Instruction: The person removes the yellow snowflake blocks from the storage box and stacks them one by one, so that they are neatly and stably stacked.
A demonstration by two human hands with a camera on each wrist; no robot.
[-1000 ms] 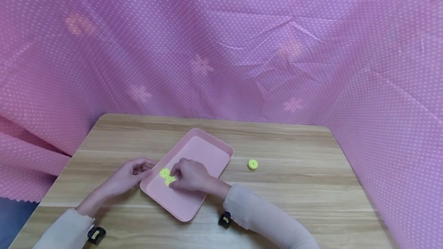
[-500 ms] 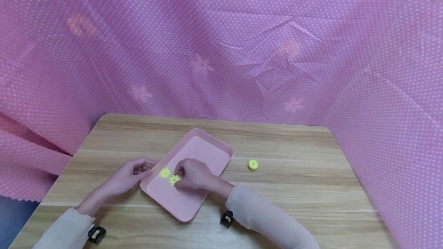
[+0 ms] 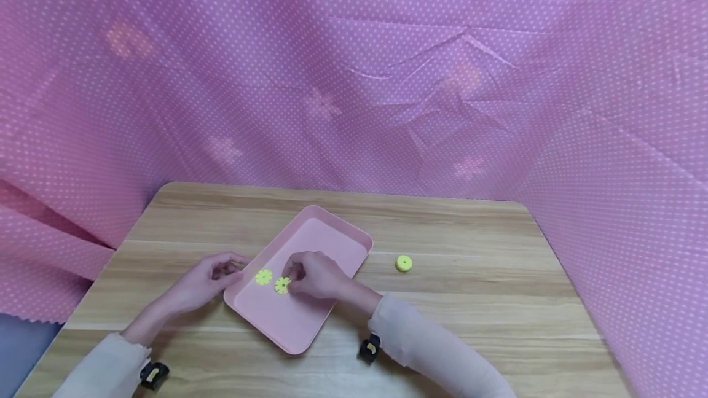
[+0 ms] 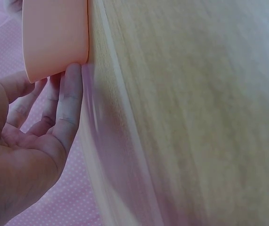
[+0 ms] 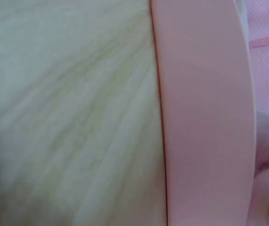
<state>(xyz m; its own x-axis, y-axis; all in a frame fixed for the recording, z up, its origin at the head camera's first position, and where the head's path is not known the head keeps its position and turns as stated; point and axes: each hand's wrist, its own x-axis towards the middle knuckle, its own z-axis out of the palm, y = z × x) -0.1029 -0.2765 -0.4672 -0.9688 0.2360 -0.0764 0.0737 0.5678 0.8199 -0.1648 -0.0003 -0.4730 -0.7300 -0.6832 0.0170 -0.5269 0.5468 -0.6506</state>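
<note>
In the head view my right hand (image 3: pixel 316 275) pinches a yellow notched disc (image 3: pixel 282 285) with a centre hole, its thumb and forefinger at the disc's right side. Both are over the floor of a pink tray (image 3: pixel 282 324). A second yellow notched disc (image 3: pixel 263 277) lies flat in the tray, just left of the first. My left hand (image 3: pixel 207 280) is at the tray's left corner. Seen from the left wrist, its fairly straight fingers (image 4: pixel 69 103) touch the end of the tray wall (image 4: pixel 56 37), with the thumb by the rim. The right wrist view shows mostly tray wall (image 5: pixel 205 113), the disc hidden.
A round yellow piece (image 3: pixel 404 263) with a small centre hole stands on the wooden table (image 3: pixel 470 312), right of the tray. Pink dotted cloth (image 3: pixel 354 78) hangs behind and along the sides. Each wrist wears a black device (image 3: pixel 153 376).
My right hand has drawn one notched disc rightward across the tray, opening a gap from the other disc. The left hand and the tray keep their places.
</note>
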